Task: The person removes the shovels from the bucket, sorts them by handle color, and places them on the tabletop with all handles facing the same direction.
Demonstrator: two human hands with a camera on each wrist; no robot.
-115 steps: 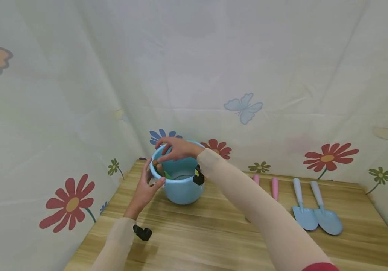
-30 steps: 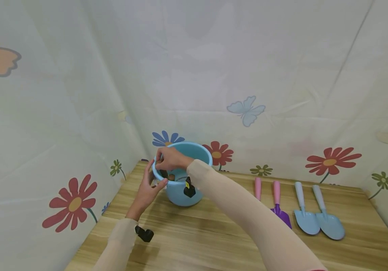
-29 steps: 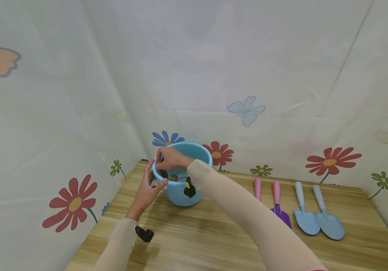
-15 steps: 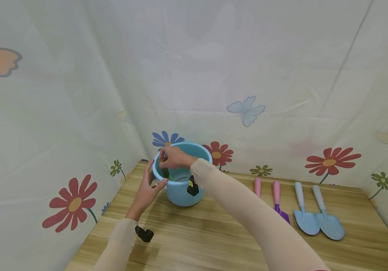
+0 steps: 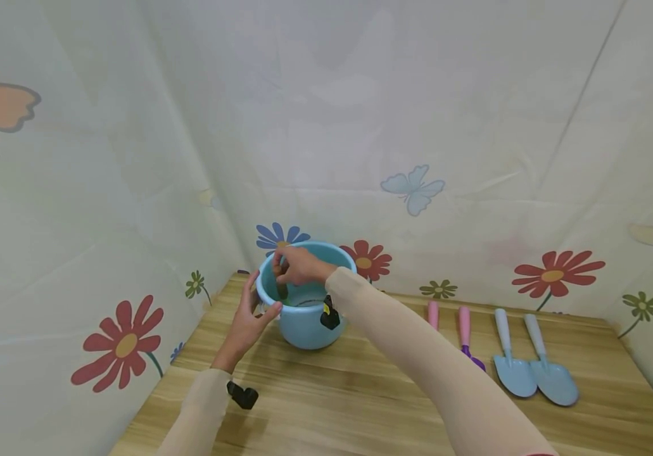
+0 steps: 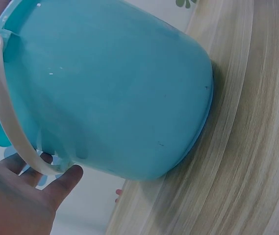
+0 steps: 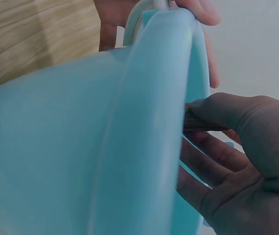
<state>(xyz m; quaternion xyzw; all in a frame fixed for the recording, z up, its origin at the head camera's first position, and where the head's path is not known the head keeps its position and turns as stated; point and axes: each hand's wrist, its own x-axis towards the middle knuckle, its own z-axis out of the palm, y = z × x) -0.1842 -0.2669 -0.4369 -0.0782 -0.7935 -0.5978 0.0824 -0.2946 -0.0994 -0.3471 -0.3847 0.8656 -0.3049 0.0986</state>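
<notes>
A light blue bucket (image 5: 310, 330) stands upright on the table near the back wall. My left hand (image 5: 247, 322) grips its left rim, with the thumb on the near side. In the left wrist view the bucket's white carrying handle (image 6: 8, 110) hangs against the bucket beside that hand's fingers. My right hand (image 5: 301, 266) reaches over the bucket's mouth. Between thumb and fingers it pinches a brown wooden handle (image 7: 200, 121) that points down inside. A bit of green (image 5: 286, 303) shows below the handle; the lower part of the held tool is hidden by the bucket wall.
Right of the bucket, two light blue trowels (image 5: 515, 378) lie side by side on the wooden table (image 5: 332, 405). Two pink-handled tools (image 5: 465, 323) lie left of them, partly covered by my right forearm; one has a purple blade. A flower-printed cloth (image 5: 326, 126) hangs behind.
Earlier my right hand hovered loosely over two brown handles at the left rim; now it pinches one and has shifted slightly right, inward over the bucket. My left hand stays on the rim.
</notes>
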